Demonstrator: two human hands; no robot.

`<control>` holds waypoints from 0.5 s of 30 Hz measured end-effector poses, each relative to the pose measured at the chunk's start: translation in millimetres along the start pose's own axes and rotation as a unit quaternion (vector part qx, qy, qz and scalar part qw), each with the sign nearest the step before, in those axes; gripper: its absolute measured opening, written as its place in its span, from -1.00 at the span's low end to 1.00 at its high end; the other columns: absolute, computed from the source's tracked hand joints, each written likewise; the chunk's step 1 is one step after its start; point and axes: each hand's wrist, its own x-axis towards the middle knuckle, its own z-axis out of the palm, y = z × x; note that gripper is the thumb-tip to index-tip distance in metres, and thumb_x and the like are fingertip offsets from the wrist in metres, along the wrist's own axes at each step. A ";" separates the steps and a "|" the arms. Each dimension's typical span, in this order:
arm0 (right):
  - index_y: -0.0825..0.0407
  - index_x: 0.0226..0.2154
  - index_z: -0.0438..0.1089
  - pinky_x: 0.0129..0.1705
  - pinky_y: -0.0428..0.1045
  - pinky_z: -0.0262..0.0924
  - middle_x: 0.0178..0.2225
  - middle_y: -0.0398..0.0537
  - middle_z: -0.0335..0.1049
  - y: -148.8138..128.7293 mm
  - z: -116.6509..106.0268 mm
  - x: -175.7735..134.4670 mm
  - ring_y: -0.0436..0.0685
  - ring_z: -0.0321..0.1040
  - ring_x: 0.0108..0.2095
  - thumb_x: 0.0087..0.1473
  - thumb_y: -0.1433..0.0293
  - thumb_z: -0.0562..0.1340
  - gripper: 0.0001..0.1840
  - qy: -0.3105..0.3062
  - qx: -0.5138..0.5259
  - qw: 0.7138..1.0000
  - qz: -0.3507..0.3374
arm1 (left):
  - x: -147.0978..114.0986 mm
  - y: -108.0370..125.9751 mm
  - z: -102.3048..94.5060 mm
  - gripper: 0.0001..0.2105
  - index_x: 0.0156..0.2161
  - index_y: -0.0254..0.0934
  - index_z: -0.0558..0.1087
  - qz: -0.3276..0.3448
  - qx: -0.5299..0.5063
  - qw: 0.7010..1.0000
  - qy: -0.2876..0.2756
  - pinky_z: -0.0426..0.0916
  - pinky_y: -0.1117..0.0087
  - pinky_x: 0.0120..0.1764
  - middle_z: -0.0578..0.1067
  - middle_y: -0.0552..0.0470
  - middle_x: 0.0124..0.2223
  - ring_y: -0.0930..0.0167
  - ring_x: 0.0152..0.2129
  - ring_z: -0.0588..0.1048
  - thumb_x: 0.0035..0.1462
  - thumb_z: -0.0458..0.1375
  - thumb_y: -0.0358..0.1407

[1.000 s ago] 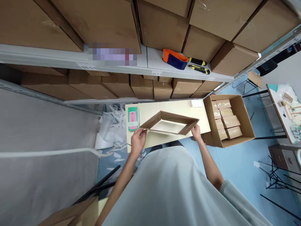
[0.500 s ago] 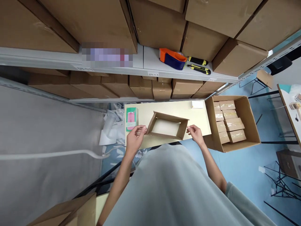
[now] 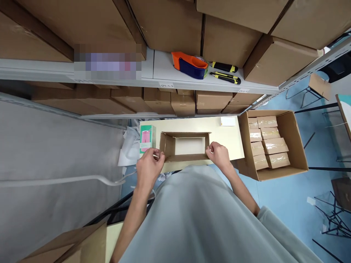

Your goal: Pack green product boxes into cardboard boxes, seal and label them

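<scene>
Brown cardboard forms the open carton (image 3: 186,157) at the middle of the tabletop (image 3: 216,136), pinched at its left and right ends by the left hand (image 3: 150,166) and right hand (image 3: 218,155), and we judge that uneven pulling between them could skew it out of square.

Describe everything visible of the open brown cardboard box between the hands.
The rectangular brown cardboard box has four thin walls and is open upward. It lies lengthwise over the cream rectangular table. A pale area shows inside: base or table, I can't tell. The left hand touches its left end, the right hand its right end.
</scene>
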 end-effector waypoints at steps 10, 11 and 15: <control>-0.02 -0.05 0.45 -0.33 0.00 0.21 -0.01 0.07 0.54 -6.8 10.9 10.8 0.12 0.48 -0.37 0.50 0.25 0.20 -0.82 -0.036 -0.048 0.998 -0.034 | -25.2 12.4 13.5 -0.66 0.01 -0.17 0.58 0.030 -0.019 0.998 -0.045 0.41 0.28 -0.18 0.64 -0.08 -0.08 0.23 -0.24 0.64 0.39 0.16 0.02; -0.01 -0.03 0.45 -0.32 0.01 0.25 0.03 0.10 0.52 -7.9 12.1 9.8 0.14 0.50 -0.34 0.49 0.26 0.19 -0.81 -0.039 -0.056 0.997 -0.038 | -25.9 12.5 13.7 -0.64 0.05 -0.17 0.58 0.038 -0.022 0.998 -0.053 0.42 0.28 -0.16 0.64 -0.09 -0.05 0.23 -0.23 0.64 0.40 0.16 0.02; 0.00 0.03 0.47 -0.14 0.08 0.44 0.17 0.17 0.48 -8.9 16.7 6.9 0.28 0.57 -0.06 0.47 0.28 0.23 -0.81 -0.067 -0.061 0.993 -0.069 | -25.0 8.8 16.1 -0.59 0.13 -0.16 0.58 0.070 -0.041 0.993 -0.082 0.47 0.26 -0.06 0.63 -0.12 0.03 0.19 -0.09 0.64 0.41 0.16 0.06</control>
